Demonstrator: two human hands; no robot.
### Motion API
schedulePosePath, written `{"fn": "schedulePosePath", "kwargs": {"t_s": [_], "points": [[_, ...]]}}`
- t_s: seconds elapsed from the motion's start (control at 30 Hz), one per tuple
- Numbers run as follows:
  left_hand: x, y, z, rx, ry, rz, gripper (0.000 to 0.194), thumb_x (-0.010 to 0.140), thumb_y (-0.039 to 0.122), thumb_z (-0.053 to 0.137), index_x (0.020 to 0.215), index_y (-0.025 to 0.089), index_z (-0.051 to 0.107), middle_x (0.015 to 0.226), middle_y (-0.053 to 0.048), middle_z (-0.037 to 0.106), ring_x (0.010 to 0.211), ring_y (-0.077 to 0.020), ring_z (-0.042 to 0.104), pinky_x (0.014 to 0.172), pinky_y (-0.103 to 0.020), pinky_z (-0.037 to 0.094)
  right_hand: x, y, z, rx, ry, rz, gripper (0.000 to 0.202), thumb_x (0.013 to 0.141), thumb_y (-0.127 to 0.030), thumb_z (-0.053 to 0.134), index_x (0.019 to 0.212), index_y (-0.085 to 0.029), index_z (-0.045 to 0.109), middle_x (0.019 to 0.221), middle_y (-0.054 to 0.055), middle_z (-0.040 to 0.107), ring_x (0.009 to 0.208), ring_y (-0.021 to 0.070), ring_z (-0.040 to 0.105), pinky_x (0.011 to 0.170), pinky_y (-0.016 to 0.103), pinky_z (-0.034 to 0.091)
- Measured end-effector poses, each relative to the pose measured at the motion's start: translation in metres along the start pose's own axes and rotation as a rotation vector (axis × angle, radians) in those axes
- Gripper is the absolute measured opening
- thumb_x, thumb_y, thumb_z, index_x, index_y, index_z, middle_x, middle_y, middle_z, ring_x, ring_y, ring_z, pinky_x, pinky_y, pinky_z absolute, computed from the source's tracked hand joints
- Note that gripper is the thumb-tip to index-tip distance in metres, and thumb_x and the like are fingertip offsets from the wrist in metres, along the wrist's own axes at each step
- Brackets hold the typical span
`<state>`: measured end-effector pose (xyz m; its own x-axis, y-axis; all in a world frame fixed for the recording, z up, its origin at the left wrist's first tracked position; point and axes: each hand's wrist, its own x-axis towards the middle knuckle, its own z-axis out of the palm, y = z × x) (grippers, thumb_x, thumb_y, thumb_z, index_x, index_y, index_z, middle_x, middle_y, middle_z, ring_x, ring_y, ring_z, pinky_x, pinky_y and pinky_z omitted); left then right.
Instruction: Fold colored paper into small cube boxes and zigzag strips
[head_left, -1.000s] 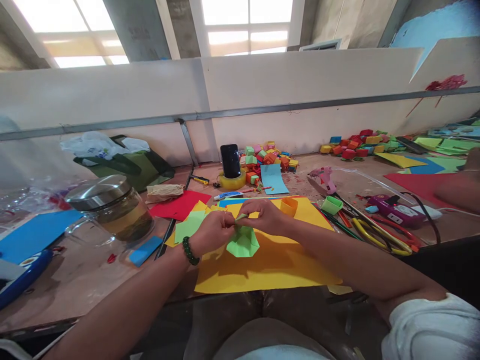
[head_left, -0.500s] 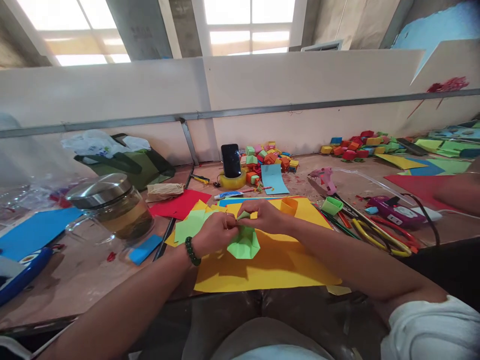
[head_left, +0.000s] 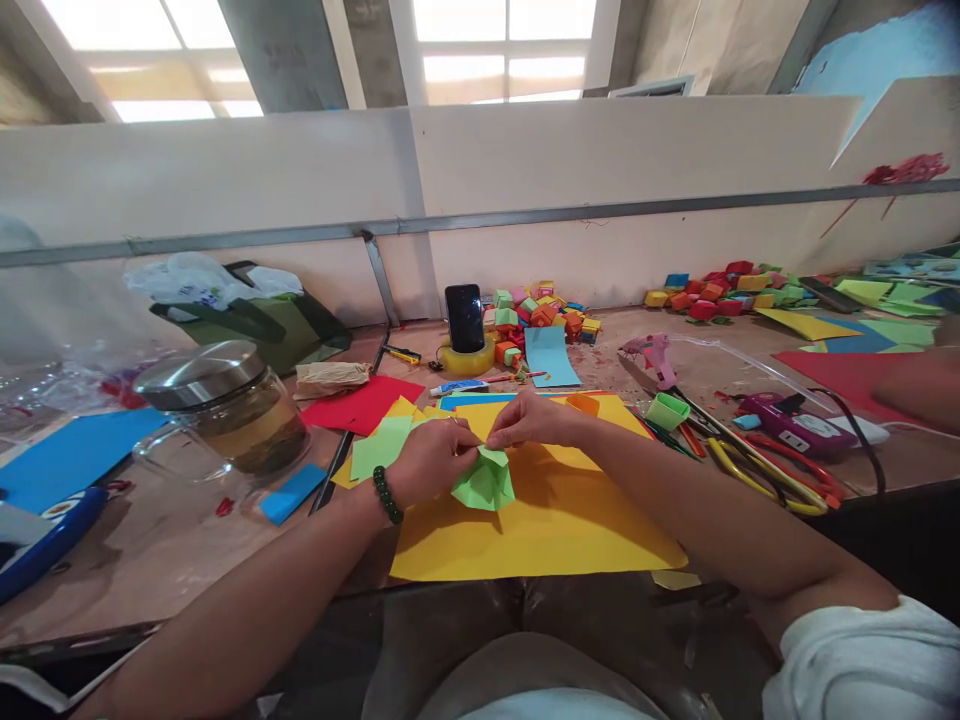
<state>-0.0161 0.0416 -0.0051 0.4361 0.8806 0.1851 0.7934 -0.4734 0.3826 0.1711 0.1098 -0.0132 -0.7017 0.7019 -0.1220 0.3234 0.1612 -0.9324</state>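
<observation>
A creased piece of light green paper (head_left: 486,484) is held up over a large yellow sheet (head_left: 555,540). My left hand (head_left: 435,462), with a dark green bead bracelet at the wrist, pinches its left upper side. The fingertips of my right hand (head_left: 526,420) are closed at the paper's top edge. Flat green squares of paper (head_left: 381,448) lie beside my left hand. Behind my right hand sits an orange paper loop (head_left: 583,404), partly hidden.
A lidded glass mug (head_left: 251,430) stands at left. A phone (head_left: 465,318) leans on a tape roll (head_left: 466,358), near piled paper cubes (head_left: 544,312). To the right are a pink glue gun (head_left: 657,360), scissors (head_left: 757,480) and another person's blurred hand (head_left: 919,385).
The green paper has turned and become more folded in. My right hand has shifted slightly up and its fingers have moved along the paper's top edge. My left hand stays nearly in place.
</observation>
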Motion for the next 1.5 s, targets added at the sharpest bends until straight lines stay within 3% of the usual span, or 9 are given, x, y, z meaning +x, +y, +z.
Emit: {"fn": "schedulePosePath", "kwargs": {"t_s": [0.27, 0.4, 0.53, 0.67, 0.73, 0.87, 1.03, 1.27, 1.5], "points": [[0.003, -0.006, 0.007, -0.028, -0.042, -0.017, 0.023, 0.071, 0.014, 0.047, 0.052, 0.014, 0.06, 0.056, -0.002, 0.055, 0.053, -0.0104, 0.042, 0.053, -0.024, 0.028, 0.005, 0.004, 0.008, -0.186, 0.08, -0.039, 0.02, 0.058, -0.034, 0.074, 0.063, -0.014, 0.073, 0.056, -0.002, 0.061, 0.055, 0.0084, 0.044, 0.051, 0.022, 0.031], [0.004, -0.007, 0.006, -0.138, -0.063, -0.053, 0.02, 0.066, 0.015, 0.049, 0.065, 0.014, 0.069, 0.063, -0.003, 0.063, 0.056, -0.0109, 0.048, 0.054, -0.022, 0.033, 0.003, 0.001, 0.013, -0.303, 0.114, -0.067, 0.015, 0.064, -0.027, 0.07, 0.06, -0.013, 0.071, 0.053, -0.002, 0.059, 0.052, 0.0079, 0.042, 0.048, 0.021, 0.029], [0.004, -0.01, 0.007, -0.24, -0.124, -0.11, 0.024, 0.062, 0.014, 0.049, 0.071, 0.012, 0.071, 0.061, -0.001, 0.063, 0.056, -0.0112, 0.049, 0.053, -0.021, 0.035, -0.004, -0.01, 0.021, -0.527, 0.179, -0.08, 0.009, 0.068, -0.019, 0.066, 0.062, -0.014, 0.069, 0.058, -0.001, 0.062, 0.054, 0.0089, 0.047, 0.049, 0.021, 0.029], [0.004, -0.011, 0.01, -0.28, -0.078, -0.133, 0.014, 0.065, 0.016, 0.053, 0.058, 0.012, 0.064, 0.055, 0.0, 0.057, 0.055, -0.01, 0.045, 0.052, -0.021, 0.033, -0.011, -0.015, 0.029, -0.807, 0.263, -0.109, 0.003, 0.07, -0.018, 0.066, 0.069, -0.018, 0.069, 0.067, 0.0, 0.066, 0.058, 0.0109, 0.05, 0.05, 0.023, 0.026], [0.004, -0.01, 0.009, -0.358, -0.048, -0.137, 0.013, 0.067, 0.023, 0.059, 0.062, 0.012, 0.064, 0.059, 0.0, 0.058, 0.058, -0.0108, 0.047, 0.054, -0.021, 0.036, -0.012, -0.014, 0.03, -0.879, 0.293, -0.133, 0.002, 0.071, -0.018, 0.066, 0.071, -0.019, 0.068, 0.069, 0.001, 0.066, 0.058, 0.0116, 0.049, 0.05, 0.024, 0.024], [0.004, -0.005, 0.005, -0.729, -0.004, -0.205, 0.039, 0.076, 0.052, 0.058, 0.09, 0.017, 0.066, 0.087, -0.005, 0.066, 0.076, -0.0154, 0.058, 0.066, -0.024, 0.046, -0.006, -0.008, 0.025, -0.8, 0.414, -0.231, 0.01, 0.076, -0.015, 0.063, 0.066, -0.018, 0.061, 0.064, 0.0, 0.061, 0.057, 0.0105, 0.047, 0.053, 0.023, 0.026], [0.004, 0.0, 0.006, -1.212, -0.185, -0.191, 0.072, 0.076, 0.078, 0.039, 0.114, 0.021, 0.061, 0.104, -0.009, 0.067, 0.095, -0.0219, 0.062, 0.082, -0.032, 0.049, -0.004, -0.007, 0.02, -0.71, 0.484, -0.36, 0.01, 0.078, -0.012, 0.062, 0.07, -0.017, 0.059, 0.064, -0.003, 0.056, 0.059, 0.0098, 0.047, 0.058, 0.021, 0.03], [0.004, 0.004, 0.011, -1.338, -0.117, -0.238, 0.074, 0.073, 0.076, 0.049, 0.127, 0.026, 0.052, 0.115, -0.008, 0.065, 0.099, -0.0224, 0.061, 0.085, -0.034, 0.049, -0.008, -0.01, 0.024, -0.844, 0.502, -0.405, 0.012, 0.078, -0.007, 0.054, 0.072, -0.017, 0.06, 0.069, 0.001, 0.061, 0.065, 0.0129, 0.05, 0.062, 0.023, 0.031], [0.002, 0.006, 0.009, -1.222, -0.097, -0.266, 0.072, 0.075, 0.074, 0.048, 0.131, 0.029, 0.049, 0.118, -0.008, 0.063, 0.103, -0.025, 0.058, 0.087, -0.038, 0.048, -0.008, -0.009, 0.023, -0.85, 0.454, -0.344, 0.015, 0.073, -0.007, 0.056, 0.082, -0.018, 0.063, 0.073, 0.002, 0.065, 0.067, 0.0145, 0.054, 0.061, 0.023, 0.033]]}}
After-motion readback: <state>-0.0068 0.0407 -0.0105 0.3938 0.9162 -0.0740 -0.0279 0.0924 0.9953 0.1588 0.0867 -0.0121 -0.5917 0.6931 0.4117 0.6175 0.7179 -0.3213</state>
